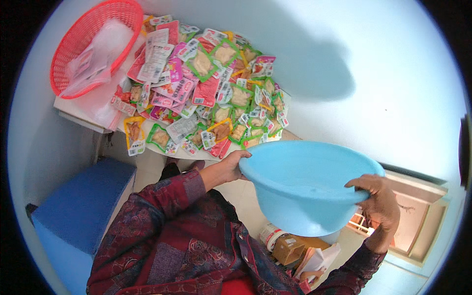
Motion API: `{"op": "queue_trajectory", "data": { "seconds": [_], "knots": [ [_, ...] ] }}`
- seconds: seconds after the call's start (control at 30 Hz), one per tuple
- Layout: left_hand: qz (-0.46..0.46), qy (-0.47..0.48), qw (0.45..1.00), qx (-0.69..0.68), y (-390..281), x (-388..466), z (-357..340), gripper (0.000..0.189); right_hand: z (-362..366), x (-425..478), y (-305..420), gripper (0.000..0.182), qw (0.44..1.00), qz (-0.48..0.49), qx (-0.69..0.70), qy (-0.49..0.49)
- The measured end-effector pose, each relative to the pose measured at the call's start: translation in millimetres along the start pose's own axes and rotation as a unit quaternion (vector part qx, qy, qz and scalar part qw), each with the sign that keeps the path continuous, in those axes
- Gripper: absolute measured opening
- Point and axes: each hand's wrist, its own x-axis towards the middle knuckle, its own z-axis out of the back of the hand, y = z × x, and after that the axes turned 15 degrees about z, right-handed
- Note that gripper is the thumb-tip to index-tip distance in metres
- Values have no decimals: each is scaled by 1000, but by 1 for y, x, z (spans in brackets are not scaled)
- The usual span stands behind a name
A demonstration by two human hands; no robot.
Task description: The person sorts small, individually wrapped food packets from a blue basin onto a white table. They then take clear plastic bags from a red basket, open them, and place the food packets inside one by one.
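Note:
Between my hands is a light blue plastic basin (295, 206), raised off the table and tilted so that its inside shows. I see nothing in the visible part of its inside. My left hand (238, 165) grips the rim on the left side, thumb on top. On the right, my right hand (379, 201) holds the opposite rim, with its fingers over the edge. Beyond the basin, a large heap of small sealed snack packets (206, 88) covers the table (153, 149). The packets have green, yellow, pink and red edges and bear writing.
A red plastic basket (61, 70) with clear plastic bags (107, 44) stands at the table's far left. A blue box-shaped piece (88, 199) is at the lower left. Below the basin are a cardboard box (287, 249) and a white tub (271, 236). A wall (368, 110) rises at the right.

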Motion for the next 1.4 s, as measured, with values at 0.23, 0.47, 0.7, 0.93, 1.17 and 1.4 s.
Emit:
{"op": "queue_trajectory", "data": {
  "seconds": [0.23, 0.47, 0.7, 0.93, 1.17, 1.4],
  "knots": [
    [-102, -155, 932, 312, 21, 45, -6, 70, -71, -115, -55, 18, 987, -148, 54, -17],
    [-241, -195, 428, 849, 29, 87, 25, 53, -183, -220, -163, 16, 908, -326, 213, -153],
    [-231, -134, 235, 935, -16, 145, 6, 60, -401, -180, -265, 23, 839, -391, 240, -292],
    [-194, -179, 128, 956, -29, 193, 12, 63, -592, -58, -320, 13, 836, -399, 148, -347],
    [-198, -236, 74, 949, -26, 205, 22, 56, -696, 52, -349, 12, 868, -340, 118, -342],
    [-182, -224, 40, 957, -30, 206, 30, 51, -769, 150, -364, 10, 872, -306, 61, -377]
  ]
}}
